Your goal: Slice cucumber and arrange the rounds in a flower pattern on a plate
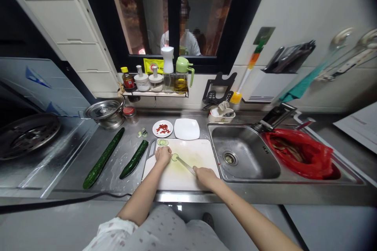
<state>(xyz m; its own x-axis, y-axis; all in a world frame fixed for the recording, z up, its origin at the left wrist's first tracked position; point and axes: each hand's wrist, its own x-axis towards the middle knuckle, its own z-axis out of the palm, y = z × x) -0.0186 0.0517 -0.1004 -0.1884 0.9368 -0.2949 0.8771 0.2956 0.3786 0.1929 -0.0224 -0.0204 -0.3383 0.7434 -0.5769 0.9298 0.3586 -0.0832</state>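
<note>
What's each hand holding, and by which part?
Right hand: knife, by the handle. Left hand: cucumber stub, gripped from above.
</note>
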